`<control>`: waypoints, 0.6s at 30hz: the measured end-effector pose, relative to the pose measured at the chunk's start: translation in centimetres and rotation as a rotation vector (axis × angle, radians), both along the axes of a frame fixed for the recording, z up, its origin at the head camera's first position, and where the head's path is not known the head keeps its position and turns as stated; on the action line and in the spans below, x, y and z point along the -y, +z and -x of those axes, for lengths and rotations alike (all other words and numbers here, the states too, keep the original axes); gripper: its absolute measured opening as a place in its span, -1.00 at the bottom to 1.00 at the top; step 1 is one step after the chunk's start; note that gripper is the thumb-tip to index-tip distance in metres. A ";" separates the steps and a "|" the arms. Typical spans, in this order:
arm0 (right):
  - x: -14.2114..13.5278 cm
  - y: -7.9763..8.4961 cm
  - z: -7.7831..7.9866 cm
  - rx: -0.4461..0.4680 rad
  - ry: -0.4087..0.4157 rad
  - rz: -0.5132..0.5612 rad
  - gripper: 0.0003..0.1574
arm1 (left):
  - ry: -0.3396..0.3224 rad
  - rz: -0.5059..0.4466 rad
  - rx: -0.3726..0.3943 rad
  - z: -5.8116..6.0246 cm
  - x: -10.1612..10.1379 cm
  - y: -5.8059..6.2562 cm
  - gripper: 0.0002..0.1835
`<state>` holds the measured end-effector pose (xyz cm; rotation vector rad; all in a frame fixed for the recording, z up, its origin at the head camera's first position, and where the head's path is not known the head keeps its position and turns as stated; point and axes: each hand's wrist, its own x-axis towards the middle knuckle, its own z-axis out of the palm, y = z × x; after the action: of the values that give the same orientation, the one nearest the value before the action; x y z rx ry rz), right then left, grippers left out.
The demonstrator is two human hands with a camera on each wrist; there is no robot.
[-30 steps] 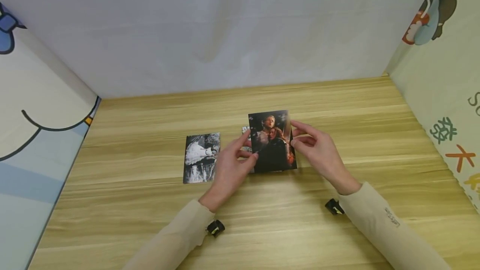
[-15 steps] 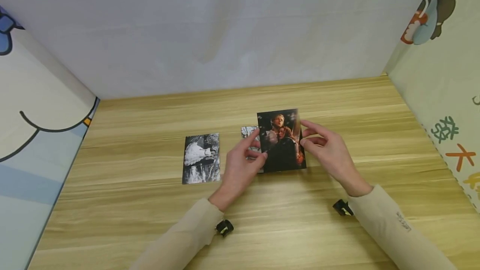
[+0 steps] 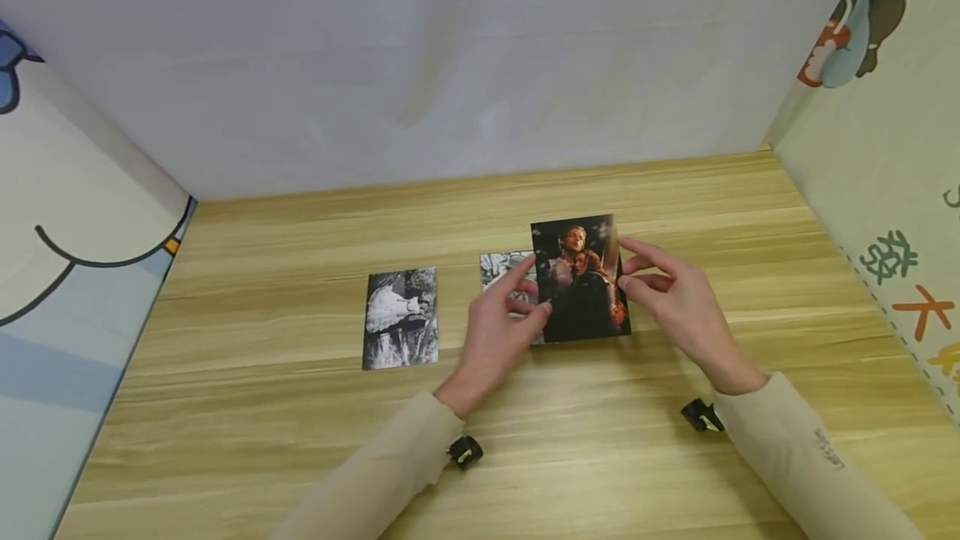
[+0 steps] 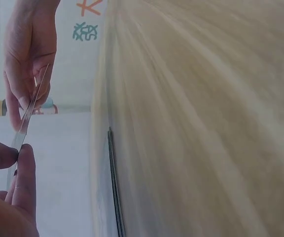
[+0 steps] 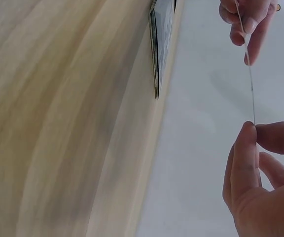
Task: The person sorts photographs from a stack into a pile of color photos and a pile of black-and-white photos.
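Both hands hold a dark colour photo card (image 3: 581,282) showing two people, raised above the table. My left hand (image 3: 498,332) pinches its left edge between thumb and fingers. The right edge is pinched by my right hand (image 3: 678,307). In both wrist views the card (image 4: 27,116) appears nearly edge-on, clear of the tabletop. Partly hidden behind it and the left hand lies a black-and-white photo card (image 3: 495,269); in the right wrist view this spot shows a thin stack of cards (image 5: 158,54). Another black-and-white photo card (image 3: 401,319), with a white dress, lies flat to the left.
The wood-grain table (image 3: 262,373) meets a pale back wall (image 3: 450,65). Printed side panels with cartoon figures stand at left (image 3: 90,157) and right (image 3: 870,190). A small black device hangs at each sleeve cuff.
Both hands have carried the colour photo card steadily to the right, uncovering more of the black-and-white card behind it. The grip on each edge looks the same.
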<state>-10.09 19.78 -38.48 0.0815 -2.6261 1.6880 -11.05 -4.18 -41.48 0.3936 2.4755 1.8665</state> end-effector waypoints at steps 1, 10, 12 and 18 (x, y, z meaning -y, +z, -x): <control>-0.1 0.0 0.0 -0.003 -0.001 -0.005 -0.35 | -0.001 -0.001 0.001 0.0 -0.1 0.0 -0.25; -1.3 0.2 -0.2 0.018 -0.015 -0.009 -0.34 | -0.030 0.023 0.020 0.2 -1.3 0.3 -0.23; -1.7 0.3 -0.2 0.021 -0.017 -0.018 -0.34 | -0.041 0.022 0.023 0.2 -1.6 0.3 -0.23; -2.6 0.4 -0.4 0.032 -0.022 -0.043 -0.34 | -0.046 0.054 0.021 0.5 -2.6 0.2 -0.23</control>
<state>-9.70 22.37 -38.10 0.0266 -2.6767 1.6406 -11.55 -1.57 -41.28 0.4226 2.4749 1.7737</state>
